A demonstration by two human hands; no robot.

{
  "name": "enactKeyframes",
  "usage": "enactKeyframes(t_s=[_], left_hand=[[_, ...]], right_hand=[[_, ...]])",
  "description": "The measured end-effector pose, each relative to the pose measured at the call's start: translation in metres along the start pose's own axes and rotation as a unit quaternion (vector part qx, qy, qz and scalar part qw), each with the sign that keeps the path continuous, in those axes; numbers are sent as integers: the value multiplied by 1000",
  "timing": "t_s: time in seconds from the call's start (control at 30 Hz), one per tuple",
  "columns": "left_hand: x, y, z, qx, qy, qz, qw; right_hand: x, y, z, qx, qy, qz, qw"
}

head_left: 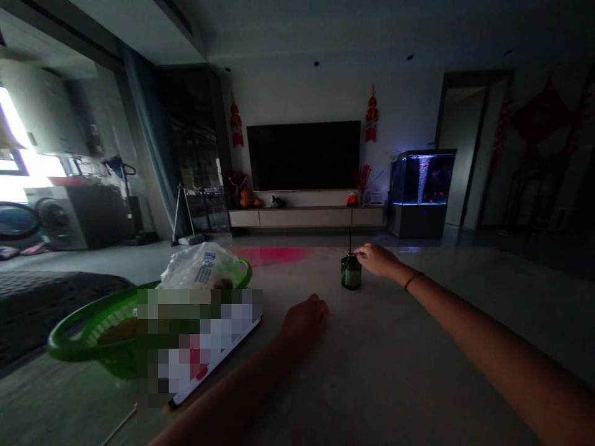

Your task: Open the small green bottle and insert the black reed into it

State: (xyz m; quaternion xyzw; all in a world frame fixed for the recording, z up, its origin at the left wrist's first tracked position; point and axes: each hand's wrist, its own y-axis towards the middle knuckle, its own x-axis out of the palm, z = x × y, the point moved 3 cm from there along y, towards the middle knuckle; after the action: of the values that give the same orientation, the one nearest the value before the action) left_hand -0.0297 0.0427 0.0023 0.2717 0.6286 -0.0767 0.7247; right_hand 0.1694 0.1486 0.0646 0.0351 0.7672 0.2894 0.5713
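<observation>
A small dark green bottle [351,273] stands upright on the table [418,347], with a thin dark stick rising from its mouth. My right hand [377,258] reaches out to the bottle's top, fingers pinched at the base of the stick. My left hand [305,321] rests on the table nearer to me, fingers curled under with nothing seen in them. The room is dim.
A green plastic basket [93,331] with a white plastic bag [202,265] sits at the left, beside a flat white-edged item [218,362]. Beyond the table are a TV [303,155], a low cabinet [307,217] and a lit fish tank [422,179].
</observation>
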Motion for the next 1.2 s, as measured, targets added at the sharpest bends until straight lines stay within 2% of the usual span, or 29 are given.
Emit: enactKeyframes(t_s=[0.23, 0.33, 0.63, 0.8, 1.2], left_hand=[[-1, -1, 2, -6, -8, -12, 1000], [-3, -1, 3, -7, -9, -19, 1000], [0, -1, 1, -12, -10, -10, 1000], [0, -2, 1, 0, -14, 14, 1000], [-1, -2, 1, -23, -29, 8, 999]], right_hand=[[10, 2, -2, 1, -15, 36, 999], [10, 6, -4, 8, 3, 29, 1000], [8, 25, -4, 57, 36, -25, 997], [4, 37, -5, 52, 44, -82, 994], [-8, 52, -16, 52, 39, -179, 982]])
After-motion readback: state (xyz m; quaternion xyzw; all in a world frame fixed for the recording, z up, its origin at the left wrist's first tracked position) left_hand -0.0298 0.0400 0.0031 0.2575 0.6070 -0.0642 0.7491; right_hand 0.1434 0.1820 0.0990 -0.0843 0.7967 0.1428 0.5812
